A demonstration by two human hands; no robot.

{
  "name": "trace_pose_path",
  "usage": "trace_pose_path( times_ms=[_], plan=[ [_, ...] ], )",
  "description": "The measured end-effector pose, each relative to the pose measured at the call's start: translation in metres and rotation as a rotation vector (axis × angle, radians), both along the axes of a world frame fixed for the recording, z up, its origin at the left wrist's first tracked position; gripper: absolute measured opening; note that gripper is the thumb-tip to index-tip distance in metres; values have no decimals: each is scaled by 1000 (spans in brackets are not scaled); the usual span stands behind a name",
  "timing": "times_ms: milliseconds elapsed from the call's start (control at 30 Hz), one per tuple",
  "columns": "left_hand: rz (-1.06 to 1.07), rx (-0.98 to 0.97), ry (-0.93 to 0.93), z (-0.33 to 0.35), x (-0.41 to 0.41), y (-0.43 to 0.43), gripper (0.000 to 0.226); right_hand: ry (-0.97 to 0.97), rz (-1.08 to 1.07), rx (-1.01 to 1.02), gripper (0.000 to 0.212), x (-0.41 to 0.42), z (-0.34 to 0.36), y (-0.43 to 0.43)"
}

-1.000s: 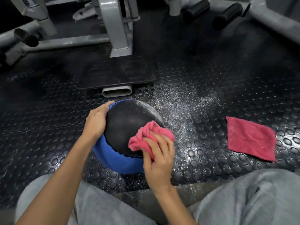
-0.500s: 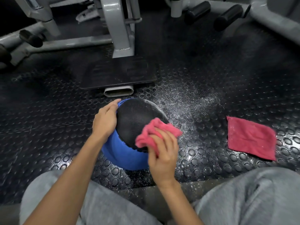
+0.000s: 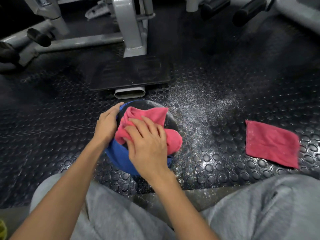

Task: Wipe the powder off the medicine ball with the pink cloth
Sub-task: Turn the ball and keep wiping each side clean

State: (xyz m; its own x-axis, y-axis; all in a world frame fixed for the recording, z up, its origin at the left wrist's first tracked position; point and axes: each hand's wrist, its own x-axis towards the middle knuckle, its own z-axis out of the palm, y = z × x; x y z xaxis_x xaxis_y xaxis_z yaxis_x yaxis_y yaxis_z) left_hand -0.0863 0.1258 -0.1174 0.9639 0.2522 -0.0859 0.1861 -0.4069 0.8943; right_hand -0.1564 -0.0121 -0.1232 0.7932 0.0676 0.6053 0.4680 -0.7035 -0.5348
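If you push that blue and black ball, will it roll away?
Probably it would roll: the medicine ball is round, and the left hand steadies its side. The studded floor may slow it. It shows no dent under the right hand pressing the pink cloth, so probably firm.

No readable text, label, brand, number or sign anywhere.

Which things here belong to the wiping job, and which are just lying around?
In use: medicine ball; pink cloth, pressed on it by right hand; left hand on its side.
Lying about: second pink cloth on floor; machine frame; black footplate.
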Motion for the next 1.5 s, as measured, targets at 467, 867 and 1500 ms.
trace_pose_path(
  times_ms=[467,867,1500],
  plan=[
    [100,-409,-1,-7,-15,29,24,487,-200,791,17,-8,-34,-18],
    [39,-388,-27,-9,-13,19,35,233,-107,471,38,12,-42,-28],
    [111,-242,-268,-29,-77,14,35,1115,-167,1110,26,18,-48,-67]
  ],
)
